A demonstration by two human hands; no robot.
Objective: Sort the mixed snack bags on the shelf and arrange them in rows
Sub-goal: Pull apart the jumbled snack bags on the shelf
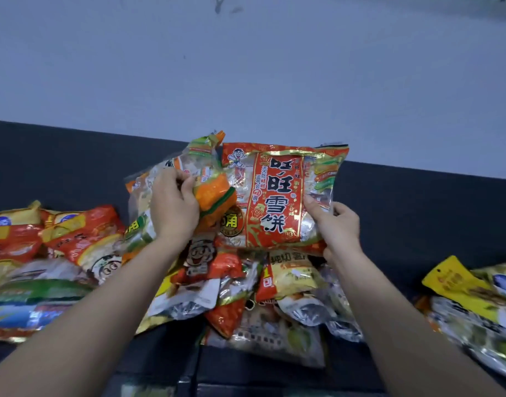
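Dark shelf below a pale wall carries the heap of snack bags, over which the left hand grips an orange bag and the right hand pinches a red bag, best kept separate and laid flat among matching kinds.

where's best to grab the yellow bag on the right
Pinch the yellow bag by its flat top header, coming from the left over the bare shelf: that end juts out free, while its lower end lies among other bags.
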